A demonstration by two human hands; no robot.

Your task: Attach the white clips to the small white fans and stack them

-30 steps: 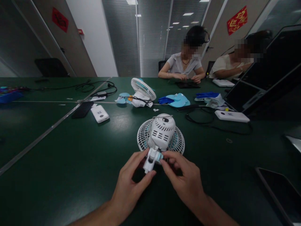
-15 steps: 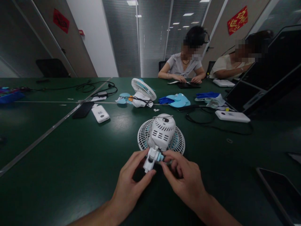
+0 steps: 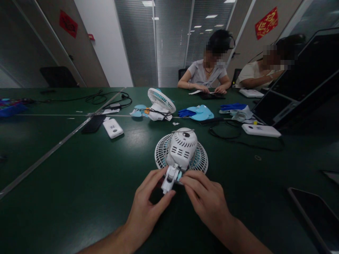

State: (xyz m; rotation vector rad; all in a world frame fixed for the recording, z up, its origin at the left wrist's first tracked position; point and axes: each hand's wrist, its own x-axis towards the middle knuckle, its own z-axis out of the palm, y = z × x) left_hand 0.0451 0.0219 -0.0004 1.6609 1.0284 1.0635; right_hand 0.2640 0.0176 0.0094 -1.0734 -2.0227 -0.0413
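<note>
A small white electric fan (image 3: 182,150) lies grille-down on the green table, its vented motor housing facing up. A white jointed bracket (image 3: 168,180) sticks out from the housing toward me. My left hand (image 3: 148,197) grips this bracket between the thumb and fingers. On the bracket's right side sits a light-blue knob (image 3: 179,176). The fingertips of my right hand (image 3: 208,195) are closed on that knob and partly cover it. A cord loops around the housing.
Behind stand a second fan (image 3: 161,104), light-blue fan blades (image 3: 202,113) and blue gloves (image 3: 233,107). White power banks (image 3: 113,128) and cables lie around. A dark tablet (image 3: 312,211) is at the right. Two people sit across the table (image 3: 79,169), beside a large black case (image 3: 299,77).
My right hand's fingers have shifted around the light-blue knob and drawn closer together, now covering more of it. The left hand and the fan stay in place.
</note>
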